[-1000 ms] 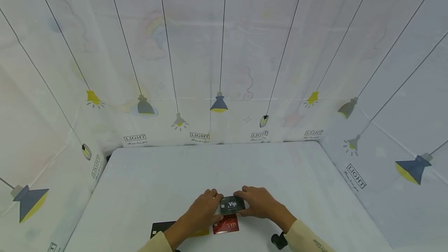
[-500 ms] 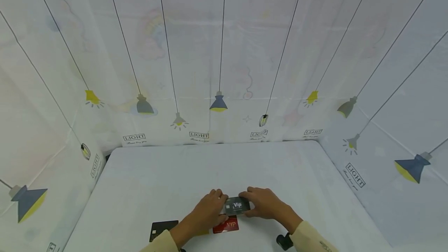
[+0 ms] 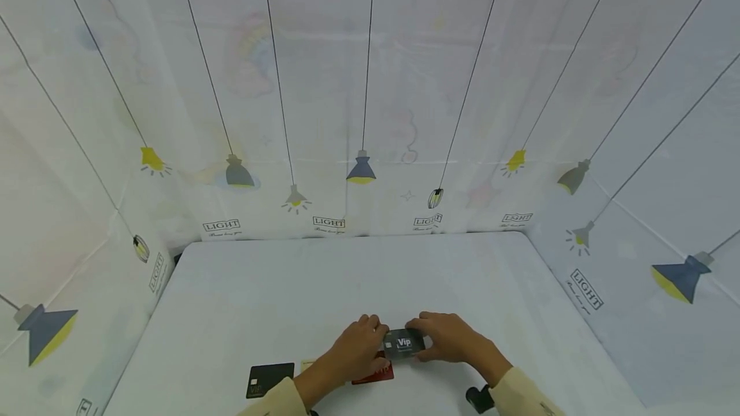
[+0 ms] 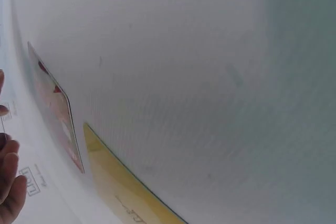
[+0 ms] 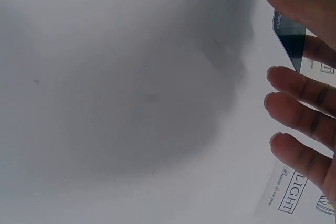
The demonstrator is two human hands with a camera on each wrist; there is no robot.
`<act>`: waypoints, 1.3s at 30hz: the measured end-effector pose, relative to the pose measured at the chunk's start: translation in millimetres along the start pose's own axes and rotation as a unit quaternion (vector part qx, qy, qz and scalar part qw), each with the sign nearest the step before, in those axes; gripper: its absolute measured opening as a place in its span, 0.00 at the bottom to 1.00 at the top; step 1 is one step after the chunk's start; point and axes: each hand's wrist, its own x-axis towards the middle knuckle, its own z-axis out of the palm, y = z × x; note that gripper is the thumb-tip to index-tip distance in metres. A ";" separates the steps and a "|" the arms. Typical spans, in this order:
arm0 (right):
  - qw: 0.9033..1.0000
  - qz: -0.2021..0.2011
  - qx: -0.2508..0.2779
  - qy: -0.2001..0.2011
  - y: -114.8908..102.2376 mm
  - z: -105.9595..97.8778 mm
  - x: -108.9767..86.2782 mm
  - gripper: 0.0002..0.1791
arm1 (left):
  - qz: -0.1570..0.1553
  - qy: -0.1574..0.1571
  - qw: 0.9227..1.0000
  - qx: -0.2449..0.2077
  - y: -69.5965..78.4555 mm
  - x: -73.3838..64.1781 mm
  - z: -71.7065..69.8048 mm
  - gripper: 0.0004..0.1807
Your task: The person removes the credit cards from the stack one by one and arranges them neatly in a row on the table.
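Note:
Both hands hold a dark grey card [image 3: 404, 343] printed "Vip" just above the table, one at each end. My left hand [image 3: 360, 346] pinches its left edge, and my right hand [image 3: 448, 337] has its right edge between thumb and fingers. In the right wrist view the card [image 5: 290, 30] shows under the thumb, with the other fingers spread below. A red VIP card [image 3: 376, 372] lies on the table under the left hand's thumb side, partly covered. Only a corner of a gold card [image 3: 308, 363] shows behind the left forearm; the left wrist view shows more of this gold card [image 4: 126, 184].
A black VIP card [image 3: 270, 379] lies flat at the left of the row, beside the left sleeve. The white tabletop [image 3: 358, 275] stretches back to a curtain [image 3: 370, 82] printed with hanging lamps, which also encloses both sides.
Both hands have shifted to the right together, carrying the dark grey card with them. More of the black card and a corner of the gold card have come into sight; the flat cards stay put.

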 end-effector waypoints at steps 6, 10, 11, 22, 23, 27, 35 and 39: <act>1.000 -0.005 -0.002 -0.011 5.1 -0.7 -4.5 0.30 | 0.003 -0.005 1.000 0.009 5.8 3.7 6.3 0.27; 1.000 -0.005 -0.003 -0.015 8.6 0.5 -8.2 0.29 | 0.015 0.007 1.000 0.008 10.2 5.2 8.7 0.24; 1.000 -0.005 -0.002 -0.017 9.5 0.7 -9.4 0.29 | 0.018 0.009 1.000 0.005 11.3 5.6 9.5 0.23; 0.999 -0.003 0.012 -0.034 14.5 0.0 -17.8 0.29 | 0.038 0.018 0.999 0.031 22.6 7.6 13.2 0.21; 0.999 -0.003 0.015 -0.035 14.7 0.4 -18.3 0.29 | 0.038 0.018 0.999 0.033 23.4 7.6 13.4 0.21; 0.999 -0.008 0.016 -0.033 16.6 0.8 -20.0 0.29 | 0.034 0.012 0.999 0.035 25.6 9.2 12.7 0.22; 0.999 -0.006 0.020 -0.032 20.4 3.4 -19.9 0.30 | 0.028 -0.005 0.999 0.045 25.6 14.2 17.6 0.24; 0.999 0.009 0.021 -0.036 19.8 5.7 -19.9 0.31 | 0.018 -0.024 0.999 0.043 26.5 15.2 20.1 0.25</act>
